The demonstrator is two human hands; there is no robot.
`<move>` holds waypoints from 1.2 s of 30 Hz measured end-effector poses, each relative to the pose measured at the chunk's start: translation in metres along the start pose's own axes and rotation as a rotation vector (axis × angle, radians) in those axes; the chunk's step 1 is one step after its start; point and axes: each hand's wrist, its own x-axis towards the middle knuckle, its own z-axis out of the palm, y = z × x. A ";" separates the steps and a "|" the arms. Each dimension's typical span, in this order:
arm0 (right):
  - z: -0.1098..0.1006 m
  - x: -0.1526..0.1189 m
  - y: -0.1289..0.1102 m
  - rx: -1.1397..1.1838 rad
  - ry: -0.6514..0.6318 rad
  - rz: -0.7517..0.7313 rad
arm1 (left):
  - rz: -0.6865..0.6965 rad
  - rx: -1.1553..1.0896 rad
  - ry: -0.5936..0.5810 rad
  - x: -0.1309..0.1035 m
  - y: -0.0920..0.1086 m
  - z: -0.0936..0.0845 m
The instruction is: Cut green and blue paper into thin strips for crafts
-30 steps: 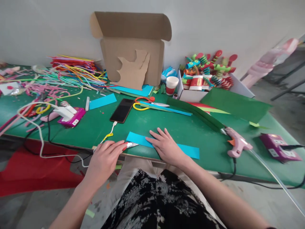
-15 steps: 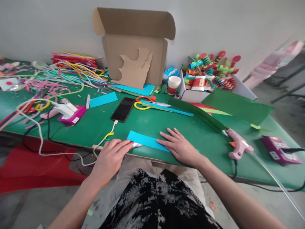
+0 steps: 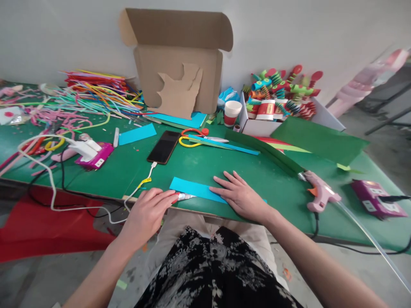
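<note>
While our left hand (image 3: 147,214) grips a red and white tool (image 3: 184,196), its fingers curled round the barrel, our right hand (image 3: 244,200) lies flat on the blue strip (image 3: 192,187), its fingers straight and slightly spread. We have the strip on the green table (image 3: 276,179), close to the near edge, with its left end uncovered and its right part mostly hidden beneath our palm (a sliver of blue peeps out beyond the wrist). The tool points right along the strip's near side; we cannot tell whether its tip touches the paper. Beyond our left hand lies the phone (image 3: 163,147), with a white cable (image 3: 151,171) plugged into it, and just right of that the scissors (image 3: 217,139), partly under other strips (image 3: 239,148). Well to our right rests the pink glue gun (image 3: 321,191).
</note>
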 end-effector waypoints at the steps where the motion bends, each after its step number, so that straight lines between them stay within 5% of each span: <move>1: 0.000 0.000 0.000 0.000 -0.002 0.001 | 0.007 -0.002 0.002 0.001 0.000 0.001; 36: 0.003 -0.001 -0.001 0.011 0.036 0.008 | 0.064 -0.022 -0.007 0.020 0.030 0.005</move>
